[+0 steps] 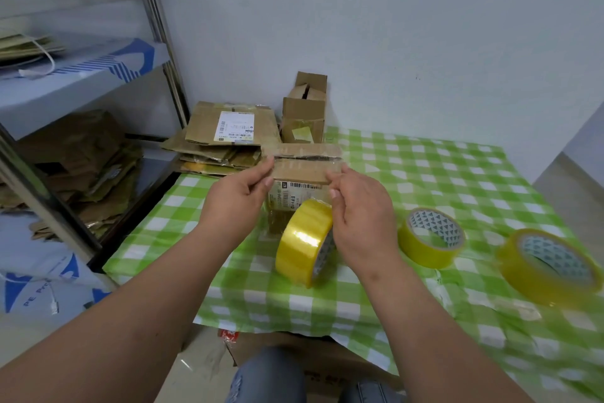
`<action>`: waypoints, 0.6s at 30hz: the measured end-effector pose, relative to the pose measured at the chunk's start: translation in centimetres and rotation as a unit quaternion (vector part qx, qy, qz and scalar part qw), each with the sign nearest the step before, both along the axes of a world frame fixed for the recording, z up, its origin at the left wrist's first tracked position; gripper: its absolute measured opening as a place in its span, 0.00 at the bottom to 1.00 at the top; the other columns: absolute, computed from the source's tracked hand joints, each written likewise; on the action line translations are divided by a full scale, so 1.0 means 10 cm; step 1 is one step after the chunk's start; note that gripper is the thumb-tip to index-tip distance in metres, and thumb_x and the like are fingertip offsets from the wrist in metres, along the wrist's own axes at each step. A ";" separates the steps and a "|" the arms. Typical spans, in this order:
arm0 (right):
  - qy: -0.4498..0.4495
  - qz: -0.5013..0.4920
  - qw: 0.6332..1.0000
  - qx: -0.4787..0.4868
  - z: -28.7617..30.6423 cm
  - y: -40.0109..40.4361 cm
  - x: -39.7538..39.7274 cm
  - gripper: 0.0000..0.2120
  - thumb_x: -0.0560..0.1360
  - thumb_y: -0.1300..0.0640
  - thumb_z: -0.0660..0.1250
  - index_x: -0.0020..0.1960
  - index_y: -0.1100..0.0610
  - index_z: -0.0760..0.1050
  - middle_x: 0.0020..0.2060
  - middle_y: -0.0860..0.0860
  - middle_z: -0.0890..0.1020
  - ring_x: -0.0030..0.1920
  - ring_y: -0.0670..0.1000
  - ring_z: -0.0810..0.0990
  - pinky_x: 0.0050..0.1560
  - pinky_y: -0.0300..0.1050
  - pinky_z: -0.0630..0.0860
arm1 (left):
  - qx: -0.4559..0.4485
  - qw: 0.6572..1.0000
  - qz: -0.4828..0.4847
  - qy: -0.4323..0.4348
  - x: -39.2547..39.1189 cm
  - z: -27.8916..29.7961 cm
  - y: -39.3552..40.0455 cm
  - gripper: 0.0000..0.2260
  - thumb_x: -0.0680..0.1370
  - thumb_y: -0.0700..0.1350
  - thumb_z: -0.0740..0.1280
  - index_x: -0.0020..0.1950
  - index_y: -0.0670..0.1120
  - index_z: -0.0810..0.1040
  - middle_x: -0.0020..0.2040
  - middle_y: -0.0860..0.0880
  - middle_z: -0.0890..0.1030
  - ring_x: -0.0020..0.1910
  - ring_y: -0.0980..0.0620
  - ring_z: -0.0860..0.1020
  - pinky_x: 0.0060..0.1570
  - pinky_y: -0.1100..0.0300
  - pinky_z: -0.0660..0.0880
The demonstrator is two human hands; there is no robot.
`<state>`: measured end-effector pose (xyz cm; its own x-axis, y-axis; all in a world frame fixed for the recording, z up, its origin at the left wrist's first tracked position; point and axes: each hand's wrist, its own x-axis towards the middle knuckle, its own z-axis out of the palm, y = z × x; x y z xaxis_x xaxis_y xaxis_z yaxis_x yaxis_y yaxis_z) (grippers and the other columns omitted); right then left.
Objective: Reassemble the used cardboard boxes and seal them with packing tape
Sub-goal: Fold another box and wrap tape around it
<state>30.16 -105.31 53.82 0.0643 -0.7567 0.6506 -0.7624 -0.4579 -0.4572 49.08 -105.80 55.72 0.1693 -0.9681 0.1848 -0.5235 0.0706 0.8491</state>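
Observation:
A small cardboard box stands on the green-checked table, shipping label facing me, with glossy clear tape over its top seam. My left hand pinches the left end of the box's near top edge between thumb and fingers. My right hand pinches the right end of that same edge. A yellow tape roll stands on its edge in front of the box, just left of my right palm. Whether a tape strip runs from this roll to the box is unclear.
Two more yellow tape rolls lie flat at the right. Flattened cartons are stacked at the table's back left, beside an upright open box. A metal shelf rack stands left. A carton sits under the table.

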 end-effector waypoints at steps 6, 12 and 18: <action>-0.057 0.006 0.998 0.009 -0.07 0.02 0.04 0.12 0.80 0.55 0.54 0.46 0.59 0.74 0.40 0.52 0.78 0.42 0.52 0.73 0.45 0.53 0.73 | -0.007 1.000 -0.012 -0.012 -0.08 -0.13 0.05 0.17 0.80 0.45 0.68 0.69 0.57 0.76 0.64 0.57 0.79 0.64 0.61 0.75 0.62 0.66 0.70; -0.145 -0.036 0.986 0.067 -0.08 -0.02 0.00 0.05 0.80 0.61 0.61 0.50 0.61 0.75 0.63 0.55 0.71 0.62 0.45 0.67 0.59 0.24 0.59 | -0.035 0.995 0.001 -0.089 -0.05 -0.16 -0.04 0.20 0.78 0.41 0.70 0.69 0.54 0.77 0.57 0.54 0.78 0.50 0.57 0.77 0.54 0.67 0.71; -0.203 -0.035 0.967 0.150 -0.03 -0.07 0.00 0.06 0.82 0.59 0.60 0.54 0.59 0.74 0.61 0.45 0.74 0.59 0.43 0.71 0.56 0.34 0.64 | -0.001 0.999 0.032 0.012 -0.15 0.00 -0.12 0.07 0.77 0.40 0.70 0.54 0.47 0.83 0.63 0.54 0.72 0.59 0.56 0.72 0.59 0.67 0.69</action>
<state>30.19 -106.00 53.54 -0.2094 -0.9081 0.3626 -0.5167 -0.2121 -0.8295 47.55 -107.01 55.70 0.2359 -0.9547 0.1812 -0.5066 0.0383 0.8613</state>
